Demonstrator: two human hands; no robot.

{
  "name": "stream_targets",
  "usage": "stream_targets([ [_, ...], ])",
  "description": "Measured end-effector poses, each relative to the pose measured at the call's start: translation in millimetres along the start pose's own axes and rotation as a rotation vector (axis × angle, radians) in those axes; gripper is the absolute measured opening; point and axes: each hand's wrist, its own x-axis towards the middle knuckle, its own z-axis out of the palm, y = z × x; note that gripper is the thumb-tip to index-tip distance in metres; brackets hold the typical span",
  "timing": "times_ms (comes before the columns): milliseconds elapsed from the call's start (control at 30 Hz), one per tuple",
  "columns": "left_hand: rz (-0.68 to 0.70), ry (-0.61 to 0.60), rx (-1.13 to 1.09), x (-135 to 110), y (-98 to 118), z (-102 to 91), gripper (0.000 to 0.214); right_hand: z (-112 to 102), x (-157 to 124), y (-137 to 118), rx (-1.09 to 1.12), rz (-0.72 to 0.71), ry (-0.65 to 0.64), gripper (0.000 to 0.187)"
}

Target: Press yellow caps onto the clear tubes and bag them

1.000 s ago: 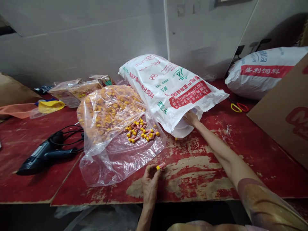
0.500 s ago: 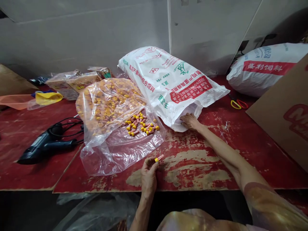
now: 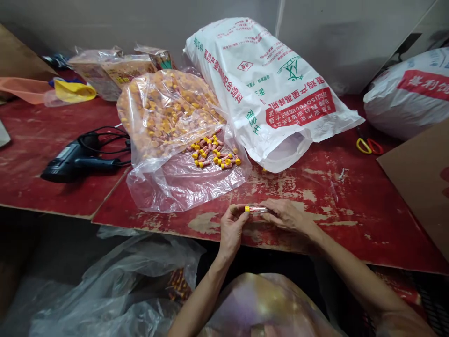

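Note:
My left hand (image 3: 230, 231) pinches a small yellow-capped piece (image 3: 247, 209) with a pink speckled body, just above the table's front part. Facing it, my right hand (image 3: 287, 216) has its fingers closed on a small clear tube (image 3: 260, 210). The speckled body appears to lie inside the tube; how deep it sits I cannot tell. Beyond my hands, similar yellow-capped pieces (image 3: 214, 152) lie loose at the mouth of a clear plastic bag (image 3: 159, 187) filled with more of them. The printed white sack (image 3: 257, 79) lies beside that bag, its mouth gaping towards me.
On the left of the red table (image 3: 354, 210) lies a dark heat gun (image 3: 75, 159) with a coiled cord. Scissors (image 3: 369, 145), another white sack (image 3: 410, 93) and a cardboard box (image 3: 421, 173) are at the right. Clear plastic sheeting (image 3: 115, 276) hangs below the front edge.
My right hand has left the sack's mouth and come to my left hand with a clear tube. Tube and yellow-capped piece now meet. The view has tilted down.

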Motion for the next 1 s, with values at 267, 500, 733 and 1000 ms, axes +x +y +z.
stream_targets([
  [267,0.074,-0.015,0.167,-19.2,-6.6,4.5,0.027,22.1,4.3,-24.5,-0.056,0.120,0.068,0.027],
  [500,0.033,-0.144,0.139,-20.2,-23.7,12.4,0.035,11.8,14.6,-32.2,-0.277,0.287,-0.099,0.028],
  [733,0.236,0.004,0.430,9.1,-0.8,-11.1,0.031,-16.8,49.3,-15.1,-0.629,0.366,-0.406,0.027],
  [1000,0.655,0.175,1.052,112.5,45.1,-29.6,0.022,0.1,32.2,18.2,-0.428,0.210,-0.183,0.036],
])
